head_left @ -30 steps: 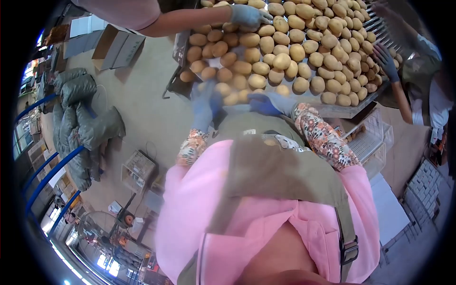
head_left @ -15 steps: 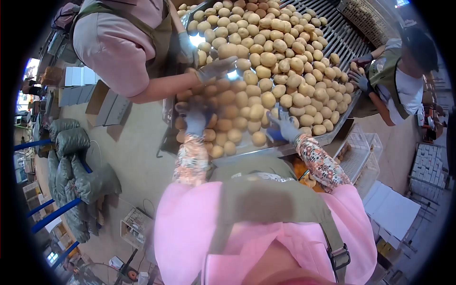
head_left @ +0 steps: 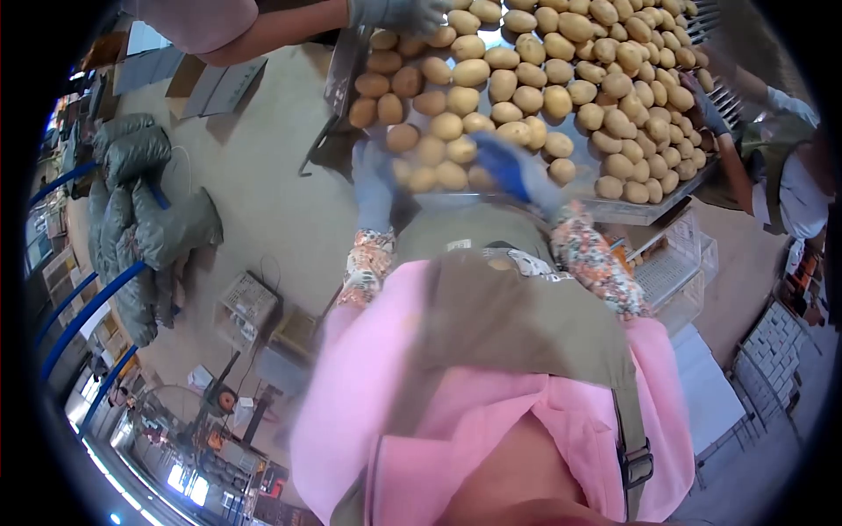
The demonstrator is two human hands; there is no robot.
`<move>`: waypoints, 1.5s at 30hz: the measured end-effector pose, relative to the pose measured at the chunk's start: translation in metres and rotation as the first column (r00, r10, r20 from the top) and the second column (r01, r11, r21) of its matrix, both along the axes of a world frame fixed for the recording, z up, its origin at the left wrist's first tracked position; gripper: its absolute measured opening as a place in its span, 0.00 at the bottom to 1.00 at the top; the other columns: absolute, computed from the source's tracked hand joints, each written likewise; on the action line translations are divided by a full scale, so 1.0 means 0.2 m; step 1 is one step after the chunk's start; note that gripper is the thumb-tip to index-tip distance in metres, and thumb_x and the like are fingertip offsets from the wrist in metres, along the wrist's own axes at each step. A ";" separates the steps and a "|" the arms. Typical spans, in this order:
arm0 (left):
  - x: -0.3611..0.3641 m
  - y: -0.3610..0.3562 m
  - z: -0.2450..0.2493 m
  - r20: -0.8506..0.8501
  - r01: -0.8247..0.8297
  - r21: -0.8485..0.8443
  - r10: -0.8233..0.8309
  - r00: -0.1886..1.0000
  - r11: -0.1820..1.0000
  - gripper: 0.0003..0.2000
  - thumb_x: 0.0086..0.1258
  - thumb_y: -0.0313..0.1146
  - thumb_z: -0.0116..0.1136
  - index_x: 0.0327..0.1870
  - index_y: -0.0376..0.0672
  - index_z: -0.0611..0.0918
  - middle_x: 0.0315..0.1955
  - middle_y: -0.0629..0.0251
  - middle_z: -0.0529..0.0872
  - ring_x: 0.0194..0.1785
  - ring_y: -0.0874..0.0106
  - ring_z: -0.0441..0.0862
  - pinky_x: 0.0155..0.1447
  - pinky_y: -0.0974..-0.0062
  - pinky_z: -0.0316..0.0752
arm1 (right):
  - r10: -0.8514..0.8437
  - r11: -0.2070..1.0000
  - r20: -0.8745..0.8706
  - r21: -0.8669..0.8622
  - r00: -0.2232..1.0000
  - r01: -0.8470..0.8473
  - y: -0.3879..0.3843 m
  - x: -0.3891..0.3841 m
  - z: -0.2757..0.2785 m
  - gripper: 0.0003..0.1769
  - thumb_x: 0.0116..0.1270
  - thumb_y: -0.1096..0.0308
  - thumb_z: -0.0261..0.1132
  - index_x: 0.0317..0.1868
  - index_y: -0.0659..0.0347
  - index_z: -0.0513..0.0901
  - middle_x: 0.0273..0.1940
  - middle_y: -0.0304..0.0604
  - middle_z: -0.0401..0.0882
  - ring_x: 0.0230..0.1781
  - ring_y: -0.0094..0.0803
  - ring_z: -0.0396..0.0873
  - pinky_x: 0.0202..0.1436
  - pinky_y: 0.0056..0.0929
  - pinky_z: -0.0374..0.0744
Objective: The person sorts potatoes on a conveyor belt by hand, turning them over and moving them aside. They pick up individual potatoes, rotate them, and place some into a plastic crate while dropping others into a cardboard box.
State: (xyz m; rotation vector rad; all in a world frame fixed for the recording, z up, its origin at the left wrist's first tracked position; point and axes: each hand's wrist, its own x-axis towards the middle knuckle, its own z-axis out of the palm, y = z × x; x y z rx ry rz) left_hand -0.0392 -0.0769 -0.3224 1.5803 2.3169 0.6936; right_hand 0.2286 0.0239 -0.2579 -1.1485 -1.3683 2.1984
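Observation:
Many potatoes (head_left: 529, 75) lie on a metal sorting table (head_left: 605, 210). My left hand (head_left: 375, 180), in a grey glove, is at the table's near left corner, beside a few potatoes; motion blur hides how its fingers are set. My right hand (head_left: 522, 175), in a blue and grey glove, reaches over the near edge with its fingers by the potatoes between my hands. It is blurred too, and whether it holds a potato cannot be made out.
A co-worker's gloved hand (head_left: 399, 12) is over the table's far left. Another co-worker (head_left: 781, 171) stands at the right. Plastic crates (head_left: 671, 272) sit below the table at the right, stuffed green sacks (head_left: 145, 188) at the left, an opened cardboard box (head_left: 215, 86) nearer the table.
The view has shifted, so the table sits higher in it. My right hand has come closer to my left, at the near edge. The left co-worker's hand is farther from mine.

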 end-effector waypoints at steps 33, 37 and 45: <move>-0.07 -0.22 0.00 0.266 0.003 -0.154 0.038 0.963 0.988 0.15 0.68 0.39 0.58 0.50 0.39 0.79 0.45 0.48 0.83 0.49 0.49 0.79 0.52 0.57 0.73 | -0.381 0.924 0.300 0.163 0.875 0.346 0.01 0.43 -0.09 0.36 0.67 0.53 0.66 0.68 0.62 0.62 0.51 0.47 0.75 0.49 0.31 0.76 0.53 0.29 0.78; -0.10 0.06 0.10 -0.033 -0.051 0.277 0.063 0.997 0.960 0.14 0.67 0.33 0.60 0.50 0.36 0.80 0.44 0.51 0.84 0.49 0.52 0.80 0.56 0.61 0.73 | -0.217 0.973 0.569 0.187 0.793 0.133 0.11 0.59 -0.13 0.37 0.65 0.53 0.66 0.67 0.61 0.64 0.50 0.48 0.76 0.43 0.33 0.79 0.52 0.31 0.79; 0.22 0.72 0.14 -0.015 0.297 -0.337 -0.320 0.947 0.893 0.32 0.70 0.59 0.49 0.73 0.60 0.64 0.75 0.52 0.52 0.77 0.41 0.42 0.75 0.44 0.47 | -0.252 0.931 0.434 0.353 0.865 0.094 -0.17 0.02 -0.38 0.52 0.59 0.46 0.67 0.73 0.67 0.52 0.66 0.65 0.65 0.66 0.53 0.68 0.68 0.41 0.68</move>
